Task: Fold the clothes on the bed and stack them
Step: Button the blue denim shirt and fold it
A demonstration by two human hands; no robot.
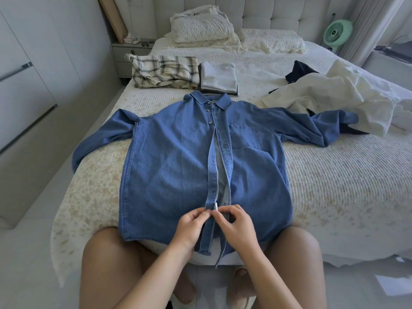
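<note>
While a blue denim shirt (178, 157) lies face up across the near end of the bed (334, 175), both hands meet at its front opening close to the hem. The left hand (191, 228) pinches the edge of the left-hand button strip between thumb and fingers (206, 214), and the right hand (237, 226) curls its fingers (220, 216) around the other strip, just beside a small white tag (215, 206) that sticks up between the two hands. The shirt is buttoned near the collar (208, 100) and gapes open lower down, showing a paler inner side. Its chest pocket (245, 138) sits on the right of the opening. One sleeve (100, 139) droops over the left edge of the bed, and the other sleeve (312, 126) stretches out to the right, its cuff touching a loose heap of cream fabric (334, 99) with a dark garment (299, 71) partly under it. Beyond the collar, a folded plaid shirt (162, 71) rests just beside a neat stack of folded light and grey clothes (219, 78). Farther back, rumpled pillows (202, 25) are piled against the padded headboard (278, 12). A nightstand (127, 54) stands to the left of the bed, and a green fan (337, 32) stands at the far right. The person's bare knees (102, 253) press against the foot of the bed.
</note>
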